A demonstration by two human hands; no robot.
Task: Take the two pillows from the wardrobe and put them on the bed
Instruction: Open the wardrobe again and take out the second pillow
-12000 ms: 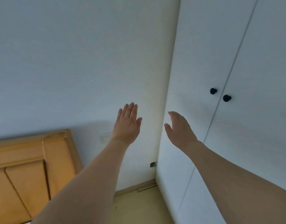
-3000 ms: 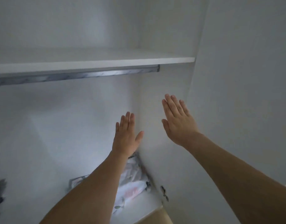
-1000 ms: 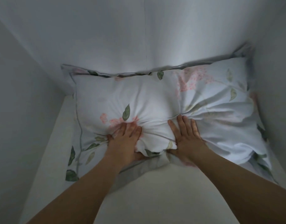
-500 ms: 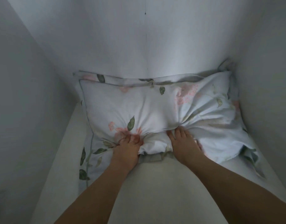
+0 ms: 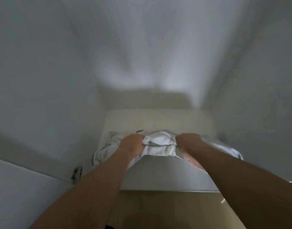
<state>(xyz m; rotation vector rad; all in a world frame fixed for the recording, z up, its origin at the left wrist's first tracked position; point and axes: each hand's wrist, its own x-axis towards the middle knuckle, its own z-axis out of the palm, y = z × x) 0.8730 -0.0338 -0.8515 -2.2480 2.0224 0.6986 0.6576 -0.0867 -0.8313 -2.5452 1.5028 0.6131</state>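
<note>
A white pillow (image 5: 158, 142) with a leaf and pink flower print hangs bunched between my two hands inside the open wardrobe. My left hand (image 5: 133, 144) grips its fabric on the left and my right hand (image 5: 188, 141) grips it on the right. The pillow is off the back wall and over the front half of the wardrobe floor (image 5: 158, 119). Its lower part is hidden behind my arms. I cannot make out a second pillow separately in the blur. The bed is out of view.
White wardrobe walls close in on the left (image 5: 42, 96) and right (image 5: 257, 96). A door hinge (image 5: 76, 173) sits on the left edge. The wardrobe's front panel (image 5: 166, 174) drops to a wooden floor (image 5: 166, 210) below.
Both hands have pulled the bunched pillow away from the back wall toward the wardrobe's front edge. The view has backed away and the bare wardrobe floor shows behind it.
</note>
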